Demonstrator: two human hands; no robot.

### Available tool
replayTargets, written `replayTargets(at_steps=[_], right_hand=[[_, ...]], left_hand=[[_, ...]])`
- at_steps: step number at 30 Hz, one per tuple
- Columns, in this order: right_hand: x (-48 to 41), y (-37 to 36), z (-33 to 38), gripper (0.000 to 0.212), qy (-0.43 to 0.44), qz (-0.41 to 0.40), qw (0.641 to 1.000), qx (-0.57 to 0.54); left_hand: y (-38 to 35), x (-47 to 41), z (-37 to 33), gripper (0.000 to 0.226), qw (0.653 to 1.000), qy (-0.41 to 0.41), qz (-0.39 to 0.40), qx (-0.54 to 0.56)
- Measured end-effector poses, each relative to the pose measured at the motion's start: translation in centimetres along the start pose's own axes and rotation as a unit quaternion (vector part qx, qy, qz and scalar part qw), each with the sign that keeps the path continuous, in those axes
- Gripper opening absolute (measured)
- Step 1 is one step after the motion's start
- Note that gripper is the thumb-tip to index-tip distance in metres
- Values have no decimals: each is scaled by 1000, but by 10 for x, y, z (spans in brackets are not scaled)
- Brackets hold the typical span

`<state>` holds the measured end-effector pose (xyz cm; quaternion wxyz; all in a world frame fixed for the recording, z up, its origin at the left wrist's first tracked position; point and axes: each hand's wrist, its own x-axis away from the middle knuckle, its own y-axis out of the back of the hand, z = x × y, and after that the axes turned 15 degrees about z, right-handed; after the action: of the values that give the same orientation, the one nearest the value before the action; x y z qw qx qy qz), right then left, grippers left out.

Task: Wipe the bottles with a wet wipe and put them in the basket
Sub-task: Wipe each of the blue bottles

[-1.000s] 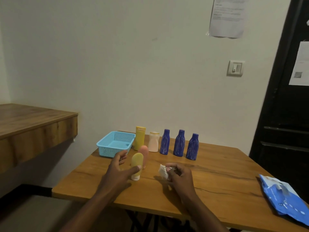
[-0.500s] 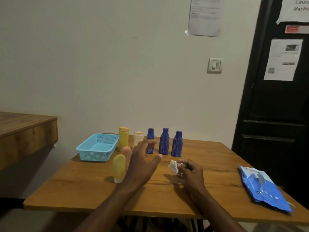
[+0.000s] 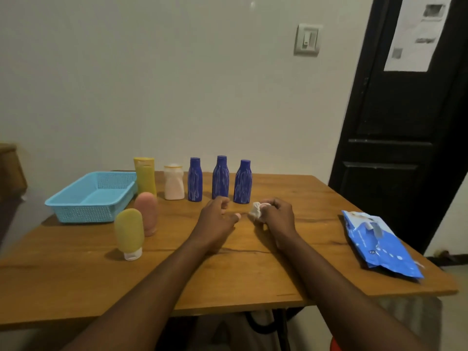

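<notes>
Head camera looks down on a brown wooden table [image 3: 76,274] carrying seven bottles, all upright and outside the basket. Taken from the hands, three dark-blue plastic bottles [image 3: 195,183] [image 3: 220,178] [image 3: 242,183] stand in a row at twelve o'clock, the white streaks on their fronts too blurred to read. At eleven o'clock come one squat pale-pink plastic bottle [image 3: 174,183] and one tall yellow plastic bottle [image 3: 145,178], the latter just beside the one light-blue perforated plastic basket [image 3: 83,210] at ten o'clock. At nine o'clock two tubes stand on their caps: one yellow-green squeeze tube [image 3: 129,230] nearer the person and one pink squeeze tube [image 3: 147,214] behind it. At four o'clock lies one blue plastic wipes pack [image 3: 379,244], its white print unreadable. One white paper sheet [image 3: 415,34] hangs on the black door [image 3: 395,122] at one o'clock, its text blurred. The left hand [image 3: 216,220] sits low at the table's middle, fingers loosely curled, grasping nothing. The right hand [image 3: 277,219], just beside it, clutches the crumpled white wet wipe [image 3: 255,210].
</notes>
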<state>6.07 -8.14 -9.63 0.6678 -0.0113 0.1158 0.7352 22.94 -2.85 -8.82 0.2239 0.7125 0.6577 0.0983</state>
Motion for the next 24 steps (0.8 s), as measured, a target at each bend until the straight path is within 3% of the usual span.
replayTargets(at_steps=[4,12,24], right_hand=[[-29,5,-12,15,-9,-3,999,32],[-72,6,-17,39,-23,47,993,108],[-101,3,-29,34,1,106,987,120]], left_hand=[[-4,-27,14,59,999,24,0,-42],[-13,-66,26,62,997,20,-13,-74],[-16,-90,32,68,987,65,10,-148]])
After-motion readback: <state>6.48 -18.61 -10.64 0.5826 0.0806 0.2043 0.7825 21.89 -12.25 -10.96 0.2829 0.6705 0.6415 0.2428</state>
